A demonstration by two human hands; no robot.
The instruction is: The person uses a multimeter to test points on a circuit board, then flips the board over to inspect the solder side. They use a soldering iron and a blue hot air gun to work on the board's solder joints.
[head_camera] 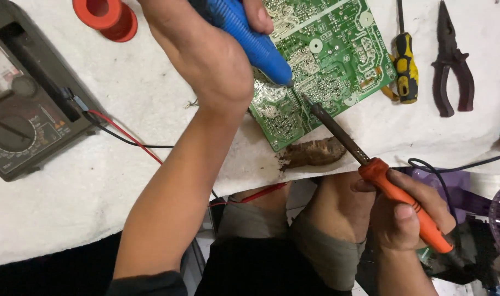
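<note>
A green circuit board (326,60) lies solder-side up on a white cloth (85,181). My left hand (206,49) grips a blue desoldering pump (252,41), whose nozzle touches the board near its lower middle. My right hand (406,211) holds an orange-handled soldering iron (370,164); its dark tip rests on the board right beside the pump nozzle.
A dark analog multimeter (25,104) with red and black leads sits at the left. A red solder spool (107,16) lies at the top. A yellow-black screwdriver (406,66) and pliers (453,66) lie right of the board. A brown scorched patch (313,152) marks the cloth's edge.
</note>
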